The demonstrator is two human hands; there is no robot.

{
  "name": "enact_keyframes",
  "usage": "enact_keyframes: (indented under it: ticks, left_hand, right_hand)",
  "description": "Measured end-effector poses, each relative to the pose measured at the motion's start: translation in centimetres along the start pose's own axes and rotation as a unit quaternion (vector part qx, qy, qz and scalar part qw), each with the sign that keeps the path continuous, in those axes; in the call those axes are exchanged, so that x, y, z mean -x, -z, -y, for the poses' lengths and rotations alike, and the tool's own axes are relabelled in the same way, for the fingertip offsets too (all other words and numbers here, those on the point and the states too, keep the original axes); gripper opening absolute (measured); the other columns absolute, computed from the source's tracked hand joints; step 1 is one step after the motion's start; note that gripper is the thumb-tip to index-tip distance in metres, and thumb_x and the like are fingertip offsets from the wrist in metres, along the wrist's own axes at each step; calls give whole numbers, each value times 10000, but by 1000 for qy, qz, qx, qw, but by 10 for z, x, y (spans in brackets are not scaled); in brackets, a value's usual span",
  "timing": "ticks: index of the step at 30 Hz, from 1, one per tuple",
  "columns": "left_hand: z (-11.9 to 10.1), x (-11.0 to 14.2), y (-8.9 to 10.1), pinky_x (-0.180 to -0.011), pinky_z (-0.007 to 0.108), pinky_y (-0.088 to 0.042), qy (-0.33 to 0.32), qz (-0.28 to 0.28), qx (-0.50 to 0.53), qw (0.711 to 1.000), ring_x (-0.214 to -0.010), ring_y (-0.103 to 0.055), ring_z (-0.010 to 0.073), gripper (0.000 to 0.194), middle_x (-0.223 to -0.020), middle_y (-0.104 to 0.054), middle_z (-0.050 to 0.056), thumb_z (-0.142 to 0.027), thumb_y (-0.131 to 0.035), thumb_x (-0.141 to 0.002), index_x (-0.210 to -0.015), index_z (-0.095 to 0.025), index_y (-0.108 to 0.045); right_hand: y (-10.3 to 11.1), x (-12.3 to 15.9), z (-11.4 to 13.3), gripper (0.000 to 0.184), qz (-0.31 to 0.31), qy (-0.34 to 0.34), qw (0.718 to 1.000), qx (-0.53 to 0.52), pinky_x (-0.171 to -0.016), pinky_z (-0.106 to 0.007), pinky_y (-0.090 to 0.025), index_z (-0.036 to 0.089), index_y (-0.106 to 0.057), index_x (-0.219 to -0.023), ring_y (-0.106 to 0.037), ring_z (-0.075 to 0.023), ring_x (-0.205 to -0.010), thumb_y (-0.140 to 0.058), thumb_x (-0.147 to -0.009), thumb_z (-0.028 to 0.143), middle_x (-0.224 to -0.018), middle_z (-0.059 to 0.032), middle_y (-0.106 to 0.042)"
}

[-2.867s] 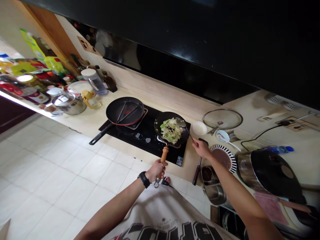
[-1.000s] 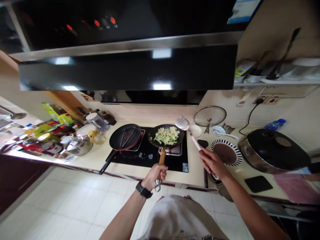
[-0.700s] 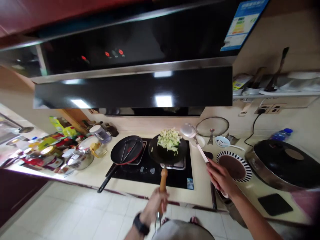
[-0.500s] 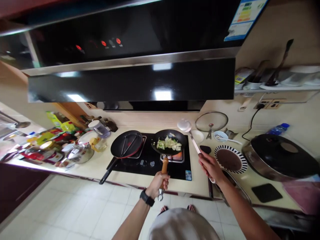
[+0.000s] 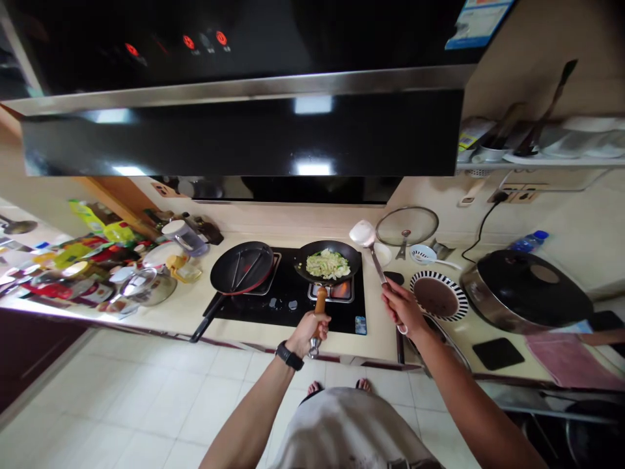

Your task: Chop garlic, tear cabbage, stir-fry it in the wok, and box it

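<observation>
My left hand (image 5: 308, 333) is shut around the wooden handle (image 5: 319, 302) of a black wok (image 5: 303, 267). The wok sits over a lit burner (image 5: 342, 292) on a black gas hob (image 5: 288, 312). Chopped pale green cabbage (image 5: 328, 264) lies in a heap inside it. My right hand (image 5: 403, 311) grips a long steel spatula (image 5: 362, 233), whose blade is raised just past the wok's far right rim, not touching the food.
A black frying pan (image 5: 241, 268) with tongs lies on the left burner. Beyond the hob are a glass lid (image 5: 407, 226), a white bowl (image 5: 382, 254), a striped plate (image 5: 438, 294) and a black-lidded pot (image 5: 525, 290). Bottles and packets crowd the left counter.
The wok has come down from its raised, tilted position and now sits level over the burner. The tossed cabbage has settled inside it. The spatula stays held above the far rim.
</observation>
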State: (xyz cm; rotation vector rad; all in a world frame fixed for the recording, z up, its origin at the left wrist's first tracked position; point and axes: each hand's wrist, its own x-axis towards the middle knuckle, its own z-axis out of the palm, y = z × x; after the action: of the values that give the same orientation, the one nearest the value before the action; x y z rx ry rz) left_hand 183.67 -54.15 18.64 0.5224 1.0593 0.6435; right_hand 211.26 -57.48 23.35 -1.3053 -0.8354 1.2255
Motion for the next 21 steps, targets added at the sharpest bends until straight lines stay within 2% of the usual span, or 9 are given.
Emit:
enact_keyframes:
  ticks: [3, 5, 7, 9, 11, 14, 17, 21]
  left_hand:
    - [-15, -4, -6, -356, 109, -216, 12, 17, 26, 999, -365, -328, 9, 303, -512, -374, -95, -65, -671, -707, -678, -198, -401]
    - [-31, -10, -17, -359, 96, -221, 48, 5, 31, 998, -351, -320, -1, 319, -490, -357, -100, -24, -630, -724, -660, -202, -373]
    - [-37, -12, -24, -363, 90, -227, 46, -2, 32, 998, -340, -320, -3, 320, -480, -350, -106, -10, -613, -730, -668, -204, -365]
    - [-22, -7, -18, -357, 104, -223, 23, -10, 22, 999, -333, -332, 12, 299, -462, -349, -109, -32, -627, -713, -686, -206, -385]
    - [9, 3, -1, -345, 143, -231, -39, -16, -12, 999, -333, -381, 49, 287, -466, -406, -96, -101, -690, -659, -735, -209, -435]
    - [49, 14, 25, -347, 164, -190, -36, -6, -27, 999, -339, -352, 59, 340, -484, -408, -104, -213, -731, -606, -776, -228, -436]
    - [53, 8, 28, -363, 166, -196, -50, 4, -33, 998, -364, -343, 47, 372, -495, -408, -106, -215, -739, -557, -782, -221, -443]
    - [44, -16, 23, -368, 169, -203, -44, 22, -34, 998, -372, -354, 45, 388, -504, -414, -104, -222, -749, -553, -779, -219, -434]
  right_hand:
    - [3, 1, 2, 642, 2, -10, 1000, -13, -297, -142, -202, 223, -586, -1315, -359, -31, -361, -755, -761, 500, -678, 71, -547]
    - [1, -1, 6, 675, 0, 3, 1000, -23, -301, -140, -207, 221, -575, -1336, -371, -33, -365, -767, -750, 494, -672, 74, -546]
    - [0, -4, 10, 686, -2, 23, 999, -37, -308, -138, -216, 215, -576, -1341, -380, -32, -367, -769, -744, 492, -669, 75, -546]
    - [4, -3, 9, 688, 2, 24, 999, -42, -303, -141, -208, 214, -575, -1349, -371, -31, -359, -765, -753, 498, -676, 67, -563]
    - [11, 1, 1, 686, -1, 16, 999, -35, -296, -146, -202, 219, -573, -1358, -356, -32, -350, -767, -764, 504, -680, 60, -577]
    - [21, 2, -14, 688, -22, -1, 1000, -22, -300, -146, -222, 223, -567, -1365, -366, -35, -354, -767, -770, 504, -680, 60, -582]
    - [23, -8, -25, 679, -20, -20, 1000, -3, -311, -149, -236, 206, -565, -1355, -387, -42, -362, -749, -770, 499, -660, 67, -569]
    - [27, -39, -31, 516, 44, -19, 994, 102, -356, -170, -346, 172, -612, -1233, -451, -65, -399, -689, -822, 473, -633, 67, -560]
